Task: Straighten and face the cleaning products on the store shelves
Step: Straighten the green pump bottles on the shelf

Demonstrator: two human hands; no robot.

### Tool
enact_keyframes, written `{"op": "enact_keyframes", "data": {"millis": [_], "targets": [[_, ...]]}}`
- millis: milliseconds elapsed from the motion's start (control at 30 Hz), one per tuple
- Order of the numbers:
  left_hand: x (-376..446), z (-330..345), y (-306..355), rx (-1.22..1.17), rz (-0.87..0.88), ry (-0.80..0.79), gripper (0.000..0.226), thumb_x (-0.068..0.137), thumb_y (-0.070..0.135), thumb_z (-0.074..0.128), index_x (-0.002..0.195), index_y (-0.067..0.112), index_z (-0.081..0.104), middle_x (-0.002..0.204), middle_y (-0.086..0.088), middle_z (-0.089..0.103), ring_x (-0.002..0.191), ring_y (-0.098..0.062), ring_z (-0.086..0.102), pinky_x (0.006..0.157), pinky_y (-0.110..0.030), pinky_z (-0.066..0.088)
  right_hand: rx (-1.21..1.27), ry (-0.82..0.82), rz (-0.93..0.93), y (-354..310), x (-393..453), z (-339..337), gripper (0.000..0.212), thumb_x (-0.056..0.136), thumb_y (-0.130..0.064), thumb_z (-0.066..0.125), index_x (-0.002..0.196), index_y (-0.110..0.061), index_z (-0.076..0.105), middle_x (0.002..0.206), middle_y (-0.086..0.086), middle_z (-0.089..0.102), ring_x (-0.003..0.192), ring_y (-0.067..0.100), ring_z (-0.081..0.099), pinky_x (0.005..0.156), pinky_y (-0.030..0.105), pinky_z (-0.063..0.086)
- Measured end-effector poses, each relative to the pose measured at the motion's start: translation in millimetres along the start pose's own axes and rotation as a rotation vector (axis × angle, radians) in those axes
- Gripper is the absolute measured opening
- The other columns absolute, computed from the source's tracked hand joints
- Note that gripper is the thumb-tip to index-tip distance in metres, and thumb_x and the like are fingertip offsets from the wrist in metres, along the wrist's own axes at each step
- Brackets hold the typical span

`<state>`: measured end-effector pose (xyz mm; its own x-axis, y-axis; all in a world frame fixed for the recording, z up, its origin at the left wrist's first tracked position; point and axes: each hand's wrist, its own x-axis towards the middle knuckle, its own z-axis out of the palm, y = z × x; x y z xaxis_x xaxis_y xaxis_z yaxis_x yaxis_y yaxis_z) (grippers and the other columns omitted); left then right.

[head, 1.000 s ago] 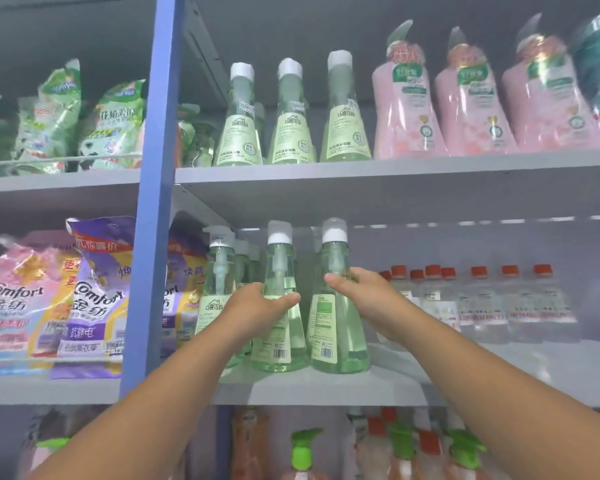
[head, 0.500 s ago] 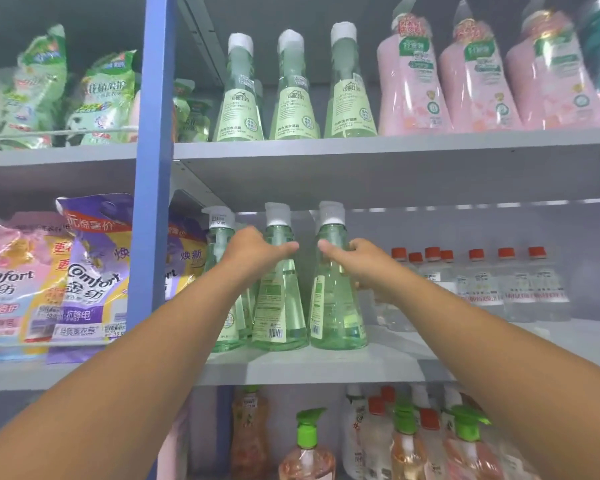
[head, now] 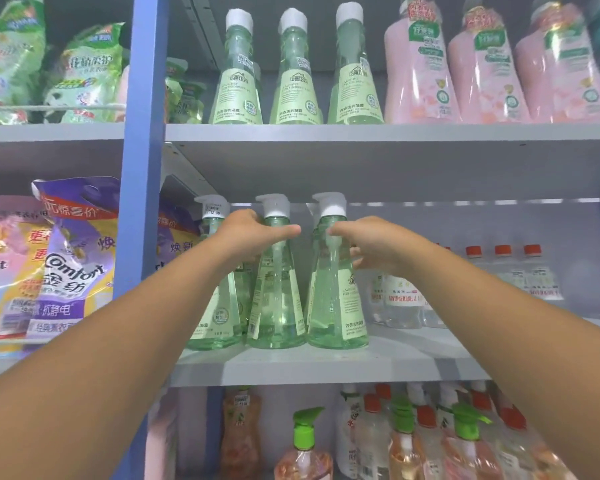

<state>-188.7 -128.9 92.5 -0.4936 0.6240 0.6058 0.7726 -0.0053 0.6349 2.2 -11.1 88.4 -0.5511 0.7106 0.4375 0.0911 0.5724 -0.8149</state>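
The two green pump bottles on the middle shelf have been turned: the middle bottle is gripped by the left hand, the right bottle by the right hand; labels remain angled, so facing is judged unfinished

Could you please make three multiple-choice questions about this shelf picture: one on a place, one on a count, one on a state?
1. Where do the pink bottles stand?
A. Top shelf, right of the green capped bottles
B. Bottom shelf
C. Left of the blue post

2. How many green pump bottles stand in the front row of the middle shelf?
A. One
B. Three
C. Six

3. What is the left hand doing?
A. Hanging idle
B. Gripping the middle pump bottle
C. Holding a bag

Answers:
1 A, they stand beside the green capped bottles up top.
2 B, three pump heads show in front.
3 B, its thumb and fingers wrap the bottle's neck, while the right hand grips the right pump bottle.
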Motion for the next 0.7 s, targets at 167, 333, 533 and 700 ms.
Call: {"op": "enact_keyframes", "data": {"millis": [167, 333, 533, 700], "targets": [[2, 4, 2, 0.074, 0.003, 0.057, 0.049, 0.07, 0.055, 0.089, 0.097, 0.021, 0.066, 0.098, 0.0, 0.071, 0.083, -0.021, 0.072, 0.08, -0.042, 0.062, -0.032, -0.006, -0.037, 2, -2, -1, 0.019, 0.091, -0.028, 0.079, 0.099, -0.014, 0.07, 0.098, 0.003, 0.079, 0.09, 0.019, 0.076, 0.075, 0.039, 0.066], [4, -4, 1, -0.011, 0.004, -0.066, 0.029, 0.081, 0.039, 0.082, 0.102, 0.027, 0.066, 0.104, -0.001, 0.072, 0.093, -0.02, 0.073, 0.087, -0.042, 0.062, -0.121, 0.094, -0.057, 7, 3, 4, 0.035, 0.085, -0.05, 0.081, 0.095, -0.021, 0.065, 0.097, -0.003, 0.073, 0.089, 0.015, 0.072, 0.062, 0.029, 0.06], [1, 7, -2, 0.08, 0.038, 0.084, 0.048, 0.071, 0.053, 0.089, 0.101, 0.025, 0.063, 0.106, 0.003, 0.07, 0.082, -0.013, 0.067, 0.066, -0.03, 0.055, -0.045, -0.011, -0.044, 6, 2, -1, 0.023, 0.09, -0.033, 0.077, 0.105, -0.016, 0.072, 0.112, 0.005, 0.074, 0.103, 0.023, 0.071, 0.086, 0.044, 0.063], [7, -6, -9, -0.002, 0.012, -0.08, 0.03, 0.079, 0.046, 0.085, 0.095, 0.03, 0.065, 0.103, 0.002, 0.075, 0.094, -0.02, 0.074, 0.092, -0.044, 0.06, -0.14, 0.124, -0.111, 12, 4, 5, 0.033, 0.084, -0.048, 0.082, 0.092, -0.021, 0.065, 0.091, -0.004, 0.073, 0.08, 0.01, 0.07, 0.045, 0.022, 0.055]]}}
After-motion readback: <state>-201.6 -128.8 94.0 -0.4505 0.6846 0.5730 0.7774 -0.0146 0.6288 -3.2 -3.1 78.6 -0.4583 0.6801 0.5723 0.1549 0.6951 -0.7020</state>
